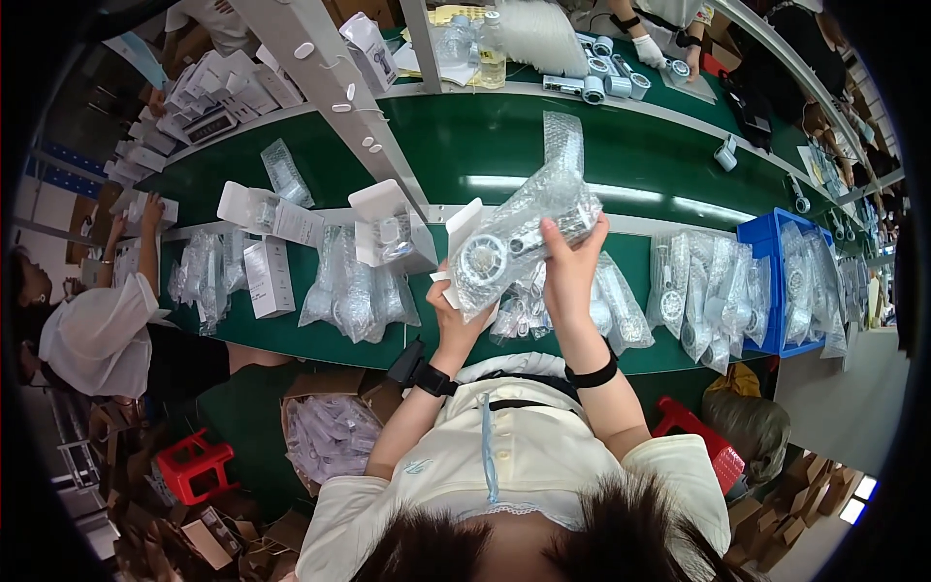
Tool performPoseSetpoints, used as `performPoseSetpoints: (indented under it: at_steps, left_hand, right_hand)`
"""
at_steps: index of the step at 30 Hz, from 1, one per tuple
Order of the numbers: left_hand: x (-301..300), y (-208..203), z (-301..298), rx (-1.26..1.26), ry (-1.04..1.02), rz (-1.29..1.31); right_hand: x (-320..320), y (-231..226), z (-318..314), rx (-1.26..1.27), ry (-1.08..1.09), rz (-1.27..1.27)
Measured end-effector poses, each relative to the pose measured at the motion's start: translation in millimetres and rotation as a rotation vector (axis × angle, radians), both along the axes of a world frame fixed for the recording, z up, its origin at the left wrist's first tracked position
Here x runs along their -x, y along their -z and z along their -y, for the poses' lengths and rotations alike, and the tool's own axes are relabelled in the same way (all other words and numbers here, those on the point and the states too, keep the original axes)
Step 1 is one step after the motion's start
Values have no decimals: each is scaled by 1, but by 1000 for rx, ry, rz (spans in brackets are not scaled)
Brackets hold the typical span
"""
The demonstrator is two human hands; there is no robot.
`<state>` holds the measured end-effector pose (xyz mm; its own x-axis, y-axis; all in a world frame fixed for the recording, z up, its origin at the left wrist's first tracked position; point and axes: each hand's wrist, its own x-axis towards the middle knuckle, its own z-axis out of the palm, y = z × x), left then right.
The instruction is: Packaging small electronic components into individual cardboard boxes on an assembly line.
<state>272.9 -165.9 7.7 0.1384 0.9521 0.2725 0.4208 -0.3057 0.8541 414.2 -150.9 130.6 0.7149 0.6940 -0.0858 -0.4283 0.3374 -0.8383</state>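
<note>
A bubble-wrap bag with a white round-headed device inside, which looks like a handheld fan (483,260), is up in front of me over the bench edge. My right hand (574,276) grips the bag on its right side, thumb on top. Behind the round end shows an open white box (463,225) with its flaps out; my left hand (456,320) is closed around its lower left. The bag covers most of this box. Below my hands lie small clear-bagged parts (524,315). Another open white box (396,233) with a wrapped item inside stands left of my hands.
Bubble-wrapped devices lie in piles to the left (354,291) and right (708,296). At the right end stands a blue crate (766,281) of more. A green conveyor belt (456,145) runs beyond a metal post (335,97). Co-workers sit left and work across.
</note>
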Motion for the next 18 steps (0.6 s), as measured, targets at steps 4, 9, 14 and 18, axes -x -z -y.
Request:
performPoseSetpoints:
  at_steps: [4, 9, 14, 18]
  left_hand:
    - [-7, -11, 3, -82, 13, 165]
    - [2, -5, 3, -75, -80, 196]
    - [41, 23, 16, -113, 71, 141]
    - [66, 2, 22, 24, 94, 35]
  right_hand:
    - [29, 28, 0, 147, 157, 857]
    - [38, 25, 2, 11, -115, 1297]
    - [31, 30, 21, -69, -549, 1505]
    - [-13, 78, 15, -23, -493, 1153]
